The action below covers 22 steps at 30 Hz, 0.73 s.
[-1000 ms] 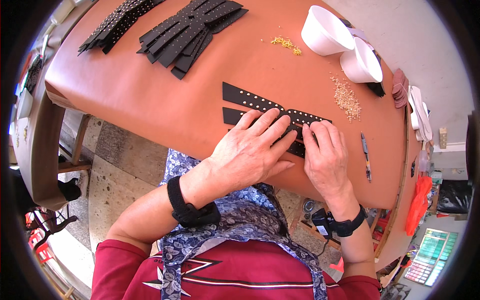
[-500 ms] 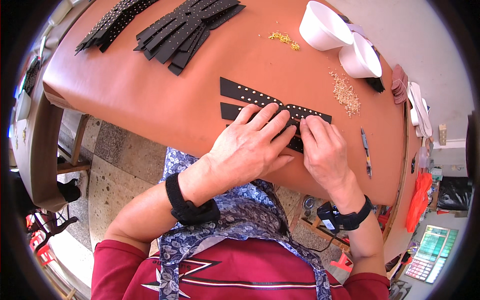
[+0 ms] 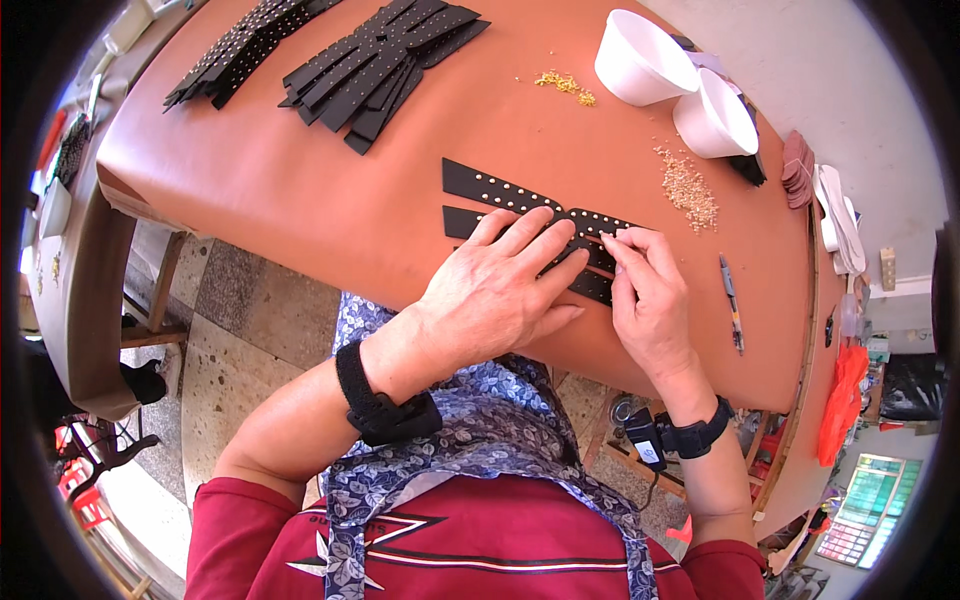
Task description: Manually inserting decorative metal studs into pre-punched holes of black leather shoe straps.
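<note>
Several black studded strips (image 3: 478, 187) lie on the brown table, tapering toward a narrow middle, with rows of small pale studs along them. My left hand (image 3: 505, 275) lies flat over the strips, fingers spread, covering part of them. At the right part of the strips, my right hand (image 3: 648, 290) has thumb and forefinger pinched together just at the studded surface. Whatever sits between those fingertips is too small to make out. To the right of this hand is a pile of tiny gold-coloured studs (image 3: 688, 190).
Stacks of studded black strips (image 3: 385, 60) lie at the far left of the brown table (image 3: 230, 190). Two white bowls (image 3: 645, 65) stand at the far right, near a small yellow heap (image 3: 566, 84). A pen (image 3: 731, 300) lies right of my right hand.
My right hand's fingers have shifted from bunched over the strips to a pinch with the thumb lower and the wrist turned. My left hand stays in place; the view has moved slightly.
</note>
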{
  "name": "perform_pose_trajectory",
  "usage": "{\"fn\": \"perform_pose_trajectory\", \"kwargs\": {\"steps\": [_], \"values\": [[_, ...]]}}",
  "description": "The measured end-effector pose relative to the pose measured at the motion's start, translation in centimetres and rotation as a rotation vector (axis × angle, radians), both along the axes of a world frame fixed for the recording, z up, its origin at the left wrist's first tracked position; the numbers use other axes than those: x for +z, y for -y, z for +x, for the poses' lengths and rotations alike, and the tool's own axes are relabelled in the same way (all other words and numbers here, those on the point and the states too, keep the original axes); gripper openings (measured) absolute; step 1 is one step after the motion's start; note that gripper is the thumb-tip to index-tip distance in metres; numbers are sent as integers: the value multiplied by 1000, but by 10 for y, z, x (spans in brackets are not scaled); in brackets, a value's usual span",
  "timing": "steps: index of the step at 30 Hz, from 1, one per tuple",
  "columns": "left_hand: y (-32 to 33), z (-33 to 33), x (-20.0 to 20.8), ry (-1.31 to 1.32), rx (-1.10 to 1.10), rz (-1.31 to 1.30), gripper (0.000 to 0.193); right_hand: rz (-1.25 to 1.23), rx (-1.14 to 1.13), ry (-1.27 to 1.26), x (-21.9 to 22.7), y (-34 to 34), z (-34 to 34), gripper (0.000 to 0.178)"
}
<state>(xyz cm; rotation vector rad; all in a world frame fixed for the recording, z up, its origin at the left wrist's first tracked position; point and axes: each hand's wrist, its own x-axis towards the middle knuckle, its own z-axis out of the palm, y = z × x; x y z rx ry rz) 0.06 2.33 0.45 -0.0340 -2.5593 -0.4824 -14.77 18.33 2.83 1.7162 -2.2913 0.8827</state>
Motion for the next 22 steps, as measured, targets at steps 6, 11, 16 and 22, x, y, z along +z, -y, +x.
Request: {"fn": "perform_pose_trajectory", "kwargs": {"steps": [6, 11, 16, 22], "values": [[0, 1, -2, -8, -2, 3, 51, -23, -99, -51, 15, -12, -1, 24], [0, 2, 1, 0, 10, -19, 49, 26, -398, 185, 18, -56, -43, 16], [1, 2, 1, -2, -16, -20, 46, 103, -411, 235, 19, -63, -51, 12], [2, 3, 0, 0, -11, -23, 50, 163, -424, 164, 17, -59, -57, 12]]}}
